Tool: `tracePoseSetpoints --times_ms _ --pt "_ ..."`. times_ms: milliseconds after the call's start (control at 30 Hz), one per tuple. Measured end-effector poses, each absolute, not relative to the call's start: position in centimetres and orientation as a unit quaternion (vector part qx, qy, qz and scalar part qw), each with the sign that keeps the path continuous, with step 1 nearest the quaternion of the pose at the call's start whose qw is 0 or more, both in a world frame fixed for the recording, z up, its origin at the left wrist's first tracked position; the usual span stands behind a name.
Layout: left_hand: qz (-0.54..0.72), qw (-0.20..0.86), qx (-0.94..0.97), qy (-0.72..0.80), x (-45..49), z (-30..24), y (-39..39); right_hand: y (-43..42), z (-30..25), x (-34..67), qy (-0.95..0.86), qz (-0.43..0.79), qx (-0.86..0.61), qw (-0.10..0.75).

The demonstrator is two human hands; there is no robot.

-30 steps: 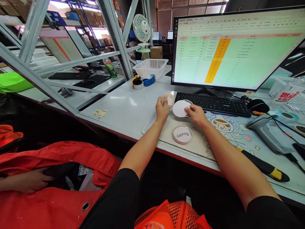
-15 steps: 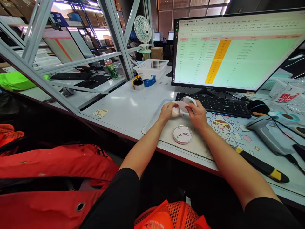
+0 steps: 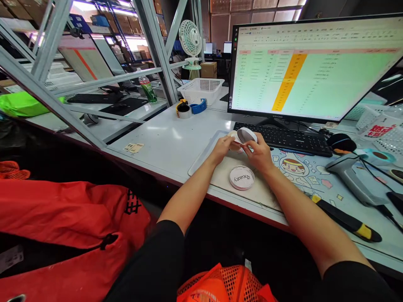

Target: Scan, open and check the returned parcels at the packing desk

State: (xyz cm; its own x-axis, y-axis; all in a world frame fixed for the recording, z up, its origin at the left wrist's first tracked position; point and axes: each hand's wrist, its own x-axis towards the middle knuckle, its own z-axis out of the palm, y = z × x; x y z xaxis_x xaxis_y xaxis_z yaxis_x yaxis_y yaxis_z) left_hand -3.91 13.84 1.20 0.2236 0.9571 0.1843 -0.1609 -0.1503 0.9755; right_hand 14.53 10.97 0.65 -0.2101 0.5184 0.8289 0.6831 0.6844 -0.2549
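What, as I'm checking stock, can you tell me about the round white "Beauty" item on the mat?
The round container is a shallow disc with a white top and a shiny, pale pinkish-silver rim; it could be metal or glossy plastic, the view cannot settle which. Dark script on top reads "Beauty", upside down from the wearer's view. It lies flat on a worn beige mat, just below the left hand and the right hand, neither of which touches it. No damage shows at this distance.
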Motion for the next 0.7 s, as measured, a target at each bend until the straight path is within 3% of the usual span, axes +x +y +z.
tracePoseSetpoints --times_ms 233,700 --pt "0.564 0.388 0.654 0.322 -4.4 0.9 14.2 11.6 0.5 15.5 -0.754 -0.031 -0.406 0.515" --pt "0.535 0.461 0.653 0.275 -4.0 1.0 13.9 11.2 0.8 14.4 -0.764 0.048 -0.385 0.515"
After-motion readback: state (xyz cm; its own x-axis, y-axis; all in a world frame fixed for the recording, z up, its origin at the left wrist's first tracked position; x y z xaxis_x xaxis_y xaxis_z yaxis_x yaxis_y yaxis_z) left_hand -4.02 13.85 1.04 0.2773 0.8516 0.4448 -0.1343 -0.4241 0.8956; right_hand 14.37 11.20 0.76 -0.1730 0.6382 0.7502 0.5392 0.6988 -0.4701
